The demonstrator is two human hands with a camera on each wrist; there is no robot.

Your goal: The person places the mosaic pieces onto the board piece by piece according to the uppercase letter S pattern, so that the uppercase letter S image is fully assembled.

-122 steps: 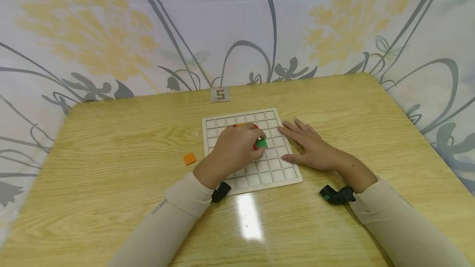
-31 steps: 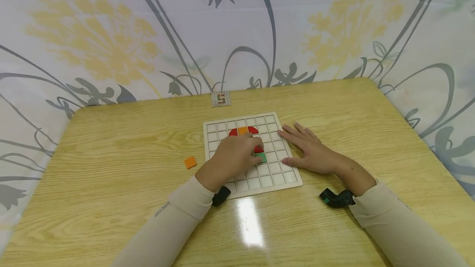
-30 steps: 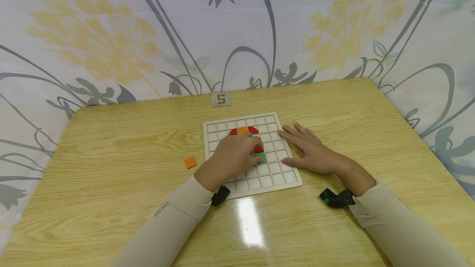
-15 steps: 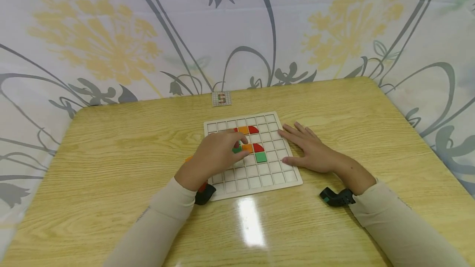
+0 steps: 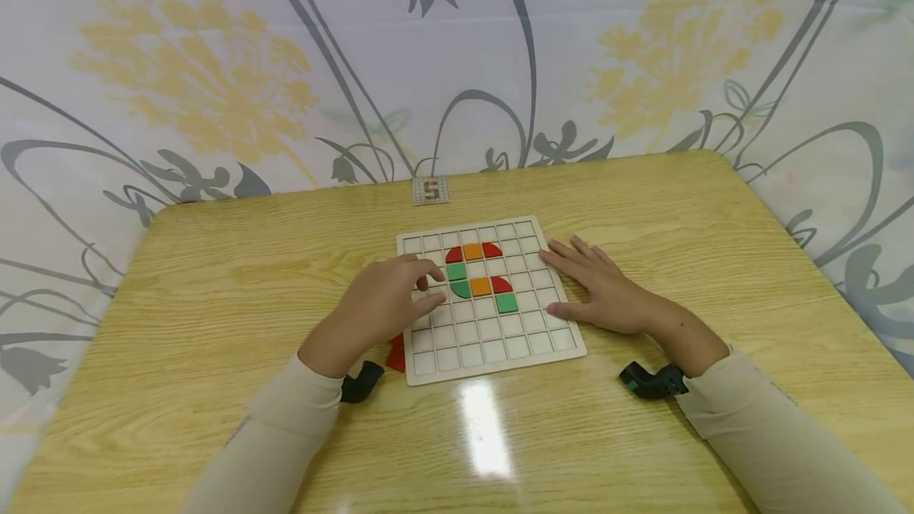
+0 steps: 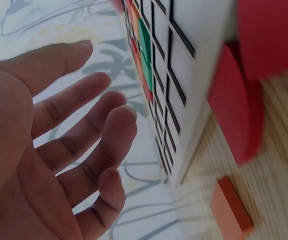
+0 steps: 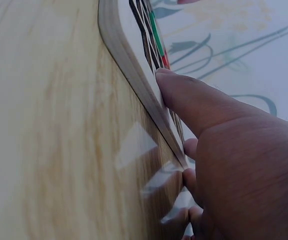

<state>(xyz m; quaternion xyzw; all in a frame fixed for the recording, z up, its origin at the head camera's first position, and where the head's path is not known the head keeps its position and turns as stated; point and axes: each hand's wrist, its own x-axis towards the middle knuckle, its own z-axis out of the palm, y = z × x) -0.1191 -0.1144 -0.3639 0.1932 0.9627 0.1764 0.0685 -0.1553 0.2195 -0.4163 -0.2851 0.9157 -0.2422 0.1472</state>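
A white gridded board (image 5: 490, 330) lies on the table. Red and orange tiles form its upper row: a rounded red tile (image 5: 454, 255), an orange square (image 5: 474, 251) and another rounded red one. Below sit a green square (image 5: 456, 271), a rounded green tile (image 5: 460, 289), an orange square (image 5: 481, 286), a rounded red tile (image 5: 502, 285) and a green square (image 5: 506, 304). My left hand (image 5: 378, 296) hovers over the board's left edge, fingers loosely bent, holding nothing. My right hand (image 5: 600, 288) rests flat at the right edge, thumb and a fingertip touching the board.
Loose red tiles (image 5: 396, 358) lie left of the board, partly hidden by my left wrist; the left wrist view also shows an orange tile (image 6: 231, 210) there. A small card (image 5: 432, 190) with an S pattern lies at the table's back edge.
The green square was added below the red tile at lower right. My left hand then let it go and drew back leftward, uncovering the tiles. My right hand has stayed put.
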